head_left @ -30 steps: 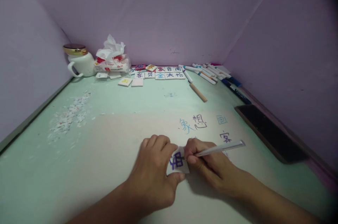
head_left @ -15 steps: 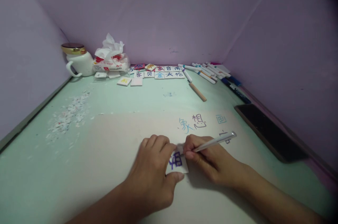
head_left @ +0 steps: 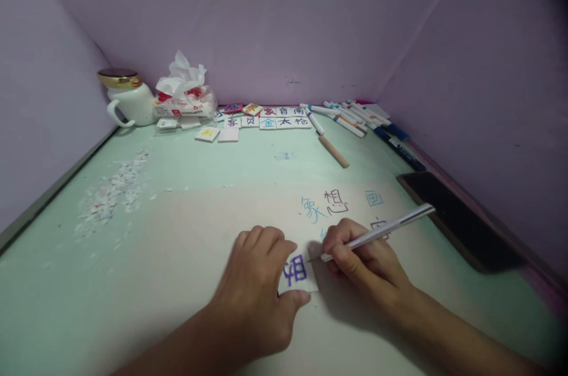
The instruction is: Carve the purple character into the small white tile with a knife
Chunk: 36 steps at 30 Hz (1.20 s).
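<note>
My left hand (head_left: 255,287) is closed around the left part of a small white square block (head_left: 312,282), holding it flat on the table between thumb and fingers. A purple character is drawn on the block, partly covered by my hand. My right hand (head_left: 366,263) grips a slim silver pen-shaped craft knife (head_left: 390,227), its handle leaning up to the right. The thin pointed tip is at the block's right edge, beside the purple strokes; whether it touches, I cannot tell.
Behind are a white mug (head_left: 137,107) with a gold-rimmed lid, a tissue pack (head_left: 184,105), several character tiles (head_left: 284,122), markers (head_left: 348,125) and a wooden-handled tool (head_left: 333,150). A dark phone (head_left: 461,222) lies right; white scraps (head_left: 115,193) lie left. Characters (head_left: 335,201) mark the mat.
My right hand has drawn slightly right, and the knife's handle now slopes lower and farther right, baring more of the purple character. My left hand and the block have stayed put.
</note>
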Each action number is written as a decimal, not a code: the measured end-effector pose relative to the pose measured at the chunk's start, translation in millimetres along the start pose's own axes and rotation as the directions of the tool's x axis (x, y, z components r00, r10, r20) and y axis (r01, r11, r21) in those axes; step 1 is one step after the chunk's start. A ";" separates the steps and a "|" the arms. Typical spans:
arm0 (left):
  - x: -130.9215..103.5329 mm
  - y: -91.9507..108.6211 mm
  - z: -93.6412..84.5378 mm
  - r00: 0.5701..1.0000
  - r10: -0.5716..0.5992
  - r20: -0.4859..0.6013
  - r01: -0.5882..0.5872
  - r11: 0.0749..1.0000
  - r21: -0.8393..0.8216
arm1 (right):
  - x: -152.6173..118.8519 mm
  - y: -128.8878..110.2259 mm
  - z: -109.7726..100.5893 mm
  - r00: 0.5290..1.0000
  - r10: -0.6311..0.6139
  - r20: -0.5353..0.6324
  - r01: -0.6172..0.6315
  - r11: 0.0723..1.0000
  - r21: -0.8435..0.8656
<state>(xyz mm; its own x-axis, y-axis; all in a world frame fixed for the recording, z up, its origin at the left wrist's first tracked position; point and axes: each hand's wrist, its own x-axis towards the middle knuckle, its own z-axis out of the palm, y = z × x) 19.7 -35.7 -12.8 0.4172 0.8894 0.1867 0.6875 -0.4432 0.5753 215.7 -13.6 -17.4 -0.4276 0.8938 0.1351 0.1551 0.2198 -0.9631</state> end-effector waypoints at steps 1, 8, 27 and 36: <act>0.2 -0.1 0.2 1.000 0.000 0.001 0.000 1.000 -0.002 | 0.5 -1.4 1.3 1.000 -0.015 0.018 0.015 1.000 -0.027; -0.4 1.0 -0.5 1.000 -0.010 -0.008 0.010 1.000 -0.008 | 5.7 -10.5 5.2 0.991 -0.081 0.108 0.099 0.981 -0.167; 0.8 1.4 -2.5 1.000 -0.005 0.016 0.005 1.000 -0.011 | 6.6 -5.8 3.4 0.970 -0.098 0.221 0.148 0.964 -0.222; 1.0 0.9 -2.3 1.000 -0.006 0.018 0.006 1.000 -0.001 | 8.5 -1.5 -0.5 0.966 -0.142 0.215 0.172 0.977 -0.127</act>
<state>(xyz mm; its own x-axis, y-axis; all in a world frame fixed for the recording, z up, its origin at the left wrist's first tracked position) 19.4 -34.9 -10.3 0.4239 0.8899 0.1684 0.6892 -0.4376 0.5775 212.4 -6.1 -14.6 -0.6264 0.7485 0.2176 0.1912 0.4181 -0.8880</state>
